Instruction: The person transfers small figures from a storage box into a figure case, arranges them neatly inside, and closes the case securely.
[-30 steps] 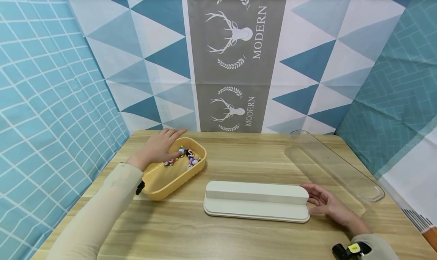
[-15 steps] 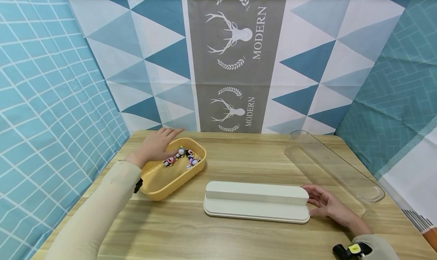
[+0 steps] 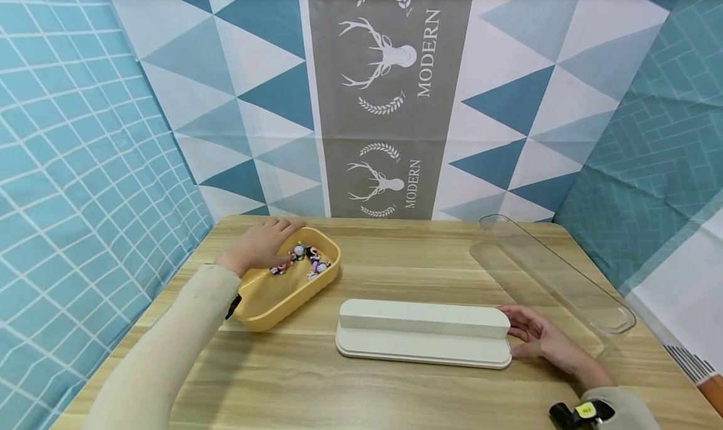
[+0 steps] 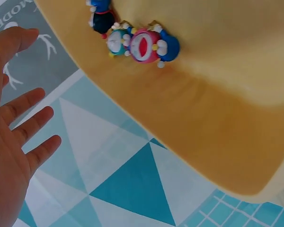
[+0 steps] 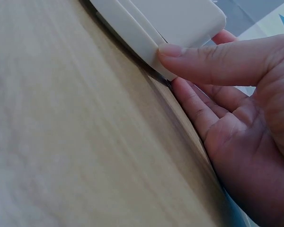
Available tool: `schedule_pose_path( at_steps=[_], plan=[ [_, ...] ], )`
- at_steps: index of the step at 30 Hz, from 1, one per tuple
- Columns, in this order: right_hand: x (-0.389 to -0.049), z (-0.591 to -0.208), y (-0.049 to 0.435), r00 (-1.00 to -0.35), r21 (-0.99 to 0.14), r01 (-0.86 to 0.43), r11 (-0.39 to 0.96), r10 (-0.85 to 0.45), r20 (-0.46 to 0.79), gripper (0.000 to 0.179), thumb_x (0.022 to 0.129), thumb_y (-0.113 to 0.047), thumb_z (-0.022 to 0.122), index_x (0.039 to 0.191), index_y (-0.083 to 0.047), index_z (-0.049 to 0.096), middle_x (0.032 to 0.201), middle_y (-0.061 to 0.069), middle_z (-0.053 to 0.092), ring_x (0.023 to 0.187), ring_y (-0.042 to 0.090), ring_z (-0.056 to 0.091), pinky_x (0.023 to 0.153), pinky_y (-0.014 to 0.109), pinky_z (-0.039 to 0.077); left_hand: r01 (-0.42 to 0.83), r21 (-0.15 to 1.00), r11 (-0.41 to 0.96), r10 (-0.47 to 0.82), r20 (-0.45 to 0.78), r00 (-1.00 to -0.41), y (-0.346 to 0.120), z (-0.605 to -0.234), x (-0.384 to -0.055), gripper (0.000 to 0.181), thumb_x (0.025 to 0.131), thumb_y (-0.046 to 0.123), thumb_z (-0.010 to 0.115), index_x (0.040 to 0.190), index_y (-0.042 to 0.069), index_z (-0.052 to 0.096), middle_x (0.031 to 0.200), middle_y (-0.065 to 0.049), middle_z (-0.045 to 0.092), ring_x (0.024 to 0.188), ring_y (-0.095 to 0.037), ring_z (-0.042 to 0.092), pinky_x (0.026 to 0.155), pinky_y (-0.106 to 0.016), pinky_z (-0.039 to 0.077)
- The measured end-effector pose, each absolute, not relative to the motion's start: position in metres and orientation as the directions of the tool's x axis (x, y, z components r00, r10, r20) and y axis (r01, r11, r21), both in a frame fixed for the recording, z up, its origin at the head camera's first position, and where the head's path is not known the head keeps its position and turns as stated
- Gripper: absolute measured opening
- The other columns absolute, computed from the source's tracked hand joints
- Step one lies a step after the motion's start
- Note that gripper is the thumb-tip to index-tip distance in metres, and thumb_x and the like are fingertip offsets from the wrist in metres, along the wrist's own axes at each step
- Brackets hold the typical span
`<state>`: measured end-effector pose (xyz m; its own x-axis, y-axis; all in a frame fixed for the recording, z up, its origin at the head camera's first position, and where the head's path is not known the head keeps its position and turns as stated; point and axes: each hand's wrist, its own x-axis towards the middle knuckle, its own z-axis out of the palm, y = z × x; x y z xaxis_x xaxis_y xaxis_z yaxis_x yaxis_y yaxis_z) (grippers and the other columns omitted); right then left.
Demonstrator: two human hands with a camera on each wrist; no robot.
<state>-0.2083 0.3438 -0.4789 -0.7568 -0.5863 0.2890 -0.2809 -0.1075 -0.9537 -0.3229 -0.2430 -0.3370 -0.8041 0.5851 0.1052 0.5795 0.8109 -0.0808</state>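
My left hand (image 3: 258,247) hovers over the left side of a yellow tray (image 3: 302,303), its fingers spread and nothing in its grasp. Inside the tray, towards the far end, lie several small colourful figurines (image 3: 299,251); the left wrist view shows a pink-and-blue figurine (image 4: 143,46) apart from the fingers (image 4: 43,152). Nearer the middle of the table stands a long off-white stepped stand (image 3: 423,345). My right hand (image 3: 545,341) holds its right end, with the thumb (image 5: 173,50) on the base edge and the other fingers partly hidden behind.
A long clear plastic cover (image 3: 556,267) lies slantwise at the table's right side. Patterned cloths (image 3: 384,103) hang behind the wooden table (image 3: 395,398) and along both sides.
The left hand drew slightly left, uncovering a red figurine, then shifted back right and a little lower over the tray. The right hand and the stand have stayed in place.
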Motion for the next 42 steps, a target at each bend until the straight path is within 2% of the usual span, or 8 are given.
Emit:
schedule_pose_path(
  at_steps=[14, 24, 27, 30, 33, 36, 40, 42],
  plan=[
    [-0.207, -0.478, 0.343, -0.761, -0.954, -0.276, -0.117, -0.58, 0.291, 0.073, 0.077, 0.022, 0.064, 0.139, -0.012, 0.051, 0.134, -0.006, 0.059, 0.12, 0.006, 0.057, 0.098, 0.021, 0.045, 0.566, -0.139, 0.813, 0.57, -0.01, -0.822, -0.24, -0.349, -0.332, 0.072, 0.092, 0.024, 0.071, 0.152, 0.004, 0.037, 0.134, -0.024, 0.054, 0.125, -0.045, 0.049, 0.104, -0.06, 0.037],
    [-0.208, -0.48, 0.345, -0.76, -0.956, -0.273, -0.11, -0.585, 0.284, 0.073, 0.077, 0.02, 0.066, 0.14, -0.014, 0.051, 0.134, -0.007, 0.059, 0.12, 0.005, 0.056, 0.098, 0.021, 0.045, 0.5, -0.133, 0.856, 0.478, -0.168, -0.862, -0.236, -0.352, -0.338, 0.065, 0.093, 0.023, 0.07, 0.148, 0.002, 0.042, 0.13, -0.025, 0.055, 0.121, -0.042, 0.053, 0.098, -0.056, 0.045],
    [-0.208, -0.48, 0.345, -0.761, -0.957, -0.269, -0.108, -0.585, 0.28, 0.072, 0.078, 0.019, 0.066, 0.14, -0.014, 0.05, 0.134, -0.007, 0.059, 0.12, 0.006, 0.056, 0.098, 0.021, 0.045, 0.491, -0.158, 0.857, 0.464, -0.177, -0.868, -0.231, -0.354, -0.339, 0.06, 0.091, 0.021, 0.071, 0.142, 0.001, 0.047, 0.122, -0.022, 0.06, 0.112, -0.038, 0.058, 0.094, -0.053, 0.048],
    [-0.207, -0.479, 0.343, -0.762, -0.957, -0.266, -0.114, -0.583, 0.281, 0.072, 0.077, 0.02, 0.066, 0.139, -0.013, 0.051, 0.134, -0.006, 0.059, 0.12, 0.006, 0.057, 0.098, 0.021, 0.045, 0.486, -0.208, 0.849, 0.462, -0.153, -0.873, -0.227, -0.356, -0.339, 0.05, 0.088, 0.015, 0.073, 0.131, 0.0, 0.054, 0.111, -0.017, 0.062, 0.097, -0.034, 0.061, 0.084, -0.048, 0.052],
    [-0.206, -0.478, 0.342, -0.758, -0.955, -0.267, -0.126, -0.584, 0.289, 0.072, 0.077, 0.022, 0.064, 0.14, -0.011, 0.05, 0.134, -0.006, 0.058, 0.12, 0.006, 0.057, 0.098, 0.021, 0.046, 0.467, -0.282, 0.838, 0.452, -0.12, -0.884, -0.223, -0.362, -0.339, 0.034, 0.088, 0.013, 0.07, 0.117, 0.0, 0.057, 0.1, -0.014, 0.062, 0.087, -0.033, 0.062, 0.074, -0.046, 0.053],
    [-0.205, -0.477, 0.341, -0.752, -0.953, -0.269, -0.138, -0.588, 0.298, 0.072, 0.078, 0.023, 0.063, 0.141, -0.01, 0.049, 0.135, -0.005, 0.058, 0.121, 0.007, 0.056, 0.098, 0.021, 0.046, 0.441, -0.345, 0.829, 0.429, -0.114, -0.896, -0.219, -0.37, -0.338, 0.031, 0.092, 0.014, 0.066, 0.118, -0.001, 0.058, 0.1, -0.015, 0.061, 0.089, -0.034, 0.062, 0.078, -0.048, 0.053],
    [-0.205, -0.477, 0.341, -0.745, -0.95, -0.275, -0.146, -0.592, 0.307, 0.073, 0.078, 0.024, 0.062, 0.141, -0.009, 0.049, 0.135, -0.005, 0.057, 0.121, 0.007, 0.056, 0.098, 0.021, 0.046, 0.399, -0.385, 0.832, 0.38, -0.127, -0.916, -0.213, -0.379, -0.337, 0.036, 0.095, 0.013, 0.063, 0.127, -0.003, 0.056, 0.115, -0.019, 0.062, 0.104, -0.035, 0.062, 0.089, -0.053, 0.051],
    [-0.206, -0.477, 0.341, -0.744, -0.949, -0.281, -0.145, -0.592, 0.311, 0.072, 0.078, 0.024, 0.062, 0.141, -0.008, 0.048, 0.135, -0.004, 0.058, 0.121, 0.007, 0.056, 0.098, 0.021, 0.046, 0.379, -0.392, 0.838, 0.358, -0.129, -0.925, -0.21, -0.383, -0.337, 0.035, 0.097, 0.011, 0.06, 0.128, -0.004, 0.056, 0.115, -0.02, 0.062, 0.104, -0.035, 0.062, 0.088, -0.051, 0.053]
  ],
)
